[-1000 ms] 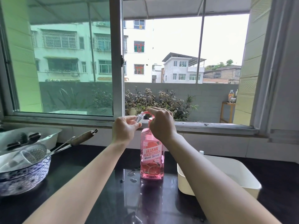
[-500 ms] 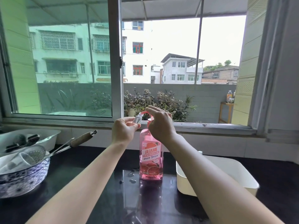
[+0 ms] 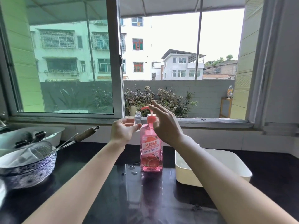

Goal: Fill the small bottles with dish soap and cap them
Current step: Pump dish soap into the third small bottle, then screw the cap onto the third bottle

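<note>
A pink dish soap pump bottle stands upright on the black counter. Its pump head is raised, with the spout pointing left. My left hand holds a small clear uncapped bottle upright just under the spout. My right hand hovers at the pump with flat, spread fingers; the fingertips lie on the top of the pump head. The small bottle looks empty.
A white plastic tub sits right of the soap bottle. At the left a blue-patterned bowl holds a strainer and a wooden-handled utensil, with a white basin behind. Water drops lie beside the soap bottle.
The pump head has come up from its pressed position. My right hand has opened and lifted with it. The small bottle now stands upright below the spout instead of tilted against it.
</note>
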The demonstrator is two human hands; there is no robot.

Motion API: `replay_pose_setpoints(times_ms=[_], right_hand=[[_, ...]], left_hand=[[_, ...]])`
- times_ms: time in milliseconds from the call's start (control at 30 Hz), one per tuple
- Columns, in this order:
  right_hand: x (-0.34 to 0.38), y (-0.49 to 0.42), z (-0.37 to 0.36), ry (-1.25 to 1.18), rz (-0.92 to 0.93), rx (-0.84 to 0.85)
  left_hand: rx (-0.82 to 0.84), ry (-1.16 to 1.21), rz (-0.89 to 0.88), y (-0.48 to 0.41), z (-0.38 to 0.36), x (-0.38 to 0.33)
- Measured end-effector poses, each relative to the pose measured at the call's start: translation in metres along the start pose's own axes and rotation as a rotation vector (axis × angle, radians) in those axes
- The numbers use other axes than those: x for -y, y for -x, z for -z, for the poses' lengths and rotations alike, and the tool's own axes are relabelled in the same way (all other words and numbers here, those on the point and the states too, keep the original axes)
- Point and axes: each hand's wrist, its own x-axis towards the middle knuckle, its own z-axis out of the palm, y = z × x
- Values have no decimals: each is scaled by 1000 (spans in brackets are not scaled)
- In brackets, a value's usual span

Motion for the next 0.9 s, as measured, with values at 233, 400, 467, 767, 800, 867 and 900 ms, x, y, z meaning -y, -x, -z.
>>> replay_pose_setpoints(times_ms=[233, 400, 467, 767, 800, 867, 900], right_hand=[[-1, 81, 28, -69, -36, 28], [-20, 140, 58, -35, -125, 99], [-28, 154, 75, -46, -174, 149], [-67, 180, 141, 271, -637, 800], [-67, 181, 139, 292, -650, 857], [-68, 182, 133, 308, -663, 939], [-70, 182, 130, 297, -667, 968]], left_hand=[[215, 94, 71, 77, -13, -9], [358, 46, 139, 135, -43, 0], [417, 45, 147, 151, -56, 3], [601, -123, 108, 191, -107, 25], [610, -132, 100, 194, -109, 27], [623, -172, 61, 196, -112, 34], [628, -201, 36, 196, -113, 36]])
